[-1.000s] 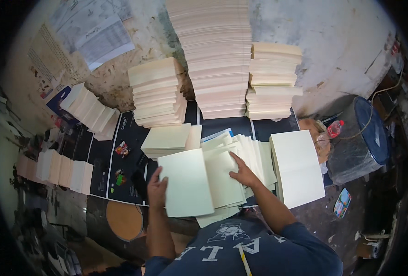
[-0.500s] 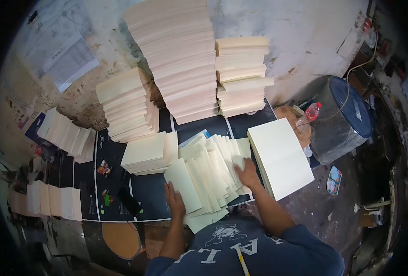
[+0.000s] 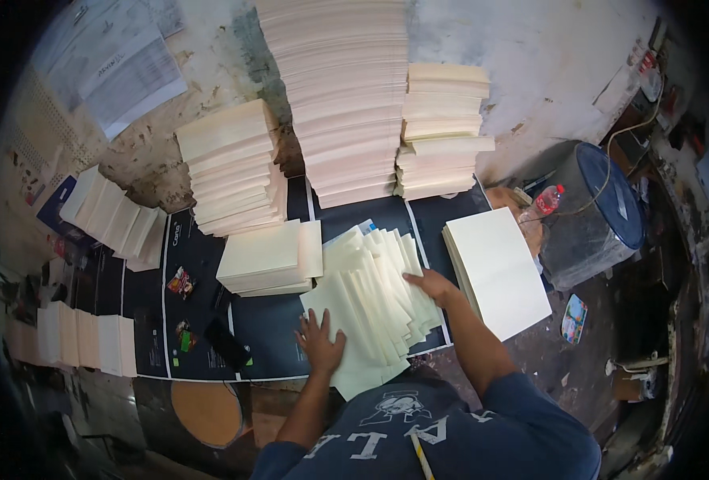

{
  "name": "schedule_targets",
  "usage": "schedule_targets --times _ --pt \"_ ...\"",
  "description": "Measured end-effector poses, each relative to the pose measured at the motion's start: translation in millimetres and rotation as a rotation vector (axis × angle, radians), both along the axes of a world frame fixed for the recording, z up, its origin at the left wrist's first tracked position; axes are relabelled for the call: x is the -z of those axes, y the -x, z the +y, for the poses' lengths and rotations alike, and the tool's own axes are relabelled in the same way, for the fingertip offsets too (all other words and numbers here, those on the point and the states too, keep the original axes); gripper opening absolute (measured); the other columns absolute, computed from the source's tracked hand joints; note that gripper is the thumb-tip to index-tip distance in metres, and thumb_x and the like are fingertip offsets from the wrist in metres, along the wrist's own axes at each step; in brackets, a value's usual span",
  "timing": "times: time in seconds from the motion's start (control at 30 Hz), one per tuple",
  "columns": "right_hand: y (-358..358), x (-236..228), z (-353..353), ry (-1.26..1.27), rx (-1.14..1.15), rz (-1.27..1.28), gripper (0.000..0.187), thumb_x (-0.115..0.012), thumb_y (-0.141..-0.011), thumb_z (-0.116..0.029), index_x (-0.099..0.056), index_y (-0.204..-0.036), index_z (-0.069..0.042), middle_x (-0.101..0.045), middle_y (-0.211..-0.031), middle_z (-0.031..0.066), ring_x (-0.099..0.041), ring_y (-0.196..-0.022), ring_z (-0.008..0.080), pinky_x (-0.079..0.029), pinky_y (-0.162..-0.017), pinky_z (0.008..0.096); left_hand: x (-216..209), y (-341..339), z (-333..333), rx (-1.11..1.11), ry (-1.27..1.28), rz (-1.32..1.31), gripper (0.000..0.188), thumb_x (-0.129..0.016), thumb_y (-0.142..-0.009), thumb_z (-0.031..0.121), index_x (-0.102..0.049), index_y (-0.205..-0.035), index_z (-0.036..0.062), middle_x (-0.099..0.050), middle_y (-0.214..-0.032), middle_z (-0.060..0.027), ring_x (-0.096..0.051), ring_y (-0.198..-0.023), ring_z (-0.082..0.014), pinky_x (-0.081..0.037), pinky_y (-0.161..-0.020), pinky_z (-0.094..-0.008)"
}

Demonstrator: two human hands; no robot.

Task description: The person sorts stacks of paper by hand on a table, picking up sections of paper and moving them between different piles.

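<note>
A fanned pile of cream paper sheets lies in front of me on the dark tabletop, its layers spread and overlapping. My left hand rests with fingers spread at the pile's lower left edge, touching the outermost sheet. At the right side of the pile, my right hand presses on the sheets with its fingers apart; some fingertips are hard to make out. A neat stack of larger sheets lies just right of that hand. Left of the pile sits another squared stack.
Tall paper stacks stand against the wall, with smaller stacks at the left. A dark phone-like object and a snack wrapper lie on the tabletop. A blue-lidded drum and a red-capped bottle are at right.
The left-hand sheet, tilted before, now lies flatter against the pile. My left hand's fingers have spread wider, and my right hand has shifted along the pile's right side. The view has moved slightly.
</note>
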State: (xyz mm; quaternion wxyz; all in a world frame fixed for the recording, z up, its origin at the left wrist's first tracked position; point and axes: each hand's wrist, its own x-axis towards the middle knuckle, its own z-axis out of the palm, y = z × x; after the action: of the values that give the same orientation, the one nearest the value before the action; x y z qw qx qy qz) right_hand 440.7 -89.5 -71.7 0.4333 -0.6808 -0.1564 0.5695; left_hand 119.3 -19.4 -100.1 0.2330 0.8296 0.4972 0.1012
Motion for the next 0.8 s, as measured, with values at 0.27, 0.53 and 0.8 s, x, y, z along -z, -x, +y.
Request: schedule_targets --times 0.27,0.53,0.8 --pt "54.5 -12.7 -80.6 -0.359 0.161 0.211 0.055 -0.065 -0.093 -0.023 -0.047 -0.137 0.005 -0.062 -0.126 0.0153 -0.062 -0.110 0.0225 -0.051 -0.092 0.0373 14.5 28.4 25.5 0.054 0.371 -0.437 0.100 -0.080 -0.071 0.040 -0.027 -0.153 0.0158 -0.020 -0.154 -0.0277 -0.018 -0.143 -0.0447 -0.016 -0.115 -0.0585" --pt "33.1 35.1 -64.6 -0.359 0.045 0.086 0.052 -0.067 -0.087 -0.014 -0.051 -0.134 0.002 -0.063 -0.124 0.0113 -0.065 -0.106 0.0226 -0.055 -0.086 0.0359 -38.4 -31.8 27.1 0.190 0.369 -0.241 0.130 -0.092 -0.055 0.040 -0.014 -0.152 0.0010 -0.027 -0.148 -0.0275 -0.029 -0.138 -0.0409 -0.027 -0.115 -0.0464" --pt "37.9 14.6 -78.8 -0.561 0.047 0.393 0.043 -0.059 -0.090 -0.009 -0.055 -0.131 0.002 -0.062 -0.126 0.0162 -0.064 -0.109 0.0251 -0.049 -0.097 0.0385 -23.8 -17.1 30.7 0.016 0.798 -0.965 0.112 -0.090 -0.061 0.016 -0.020 -0.148 0.0057 -0.045 -0.136 -0.0151 -0.049 -0.125 -0.0280 -0.041 -0.108 -0.0419"
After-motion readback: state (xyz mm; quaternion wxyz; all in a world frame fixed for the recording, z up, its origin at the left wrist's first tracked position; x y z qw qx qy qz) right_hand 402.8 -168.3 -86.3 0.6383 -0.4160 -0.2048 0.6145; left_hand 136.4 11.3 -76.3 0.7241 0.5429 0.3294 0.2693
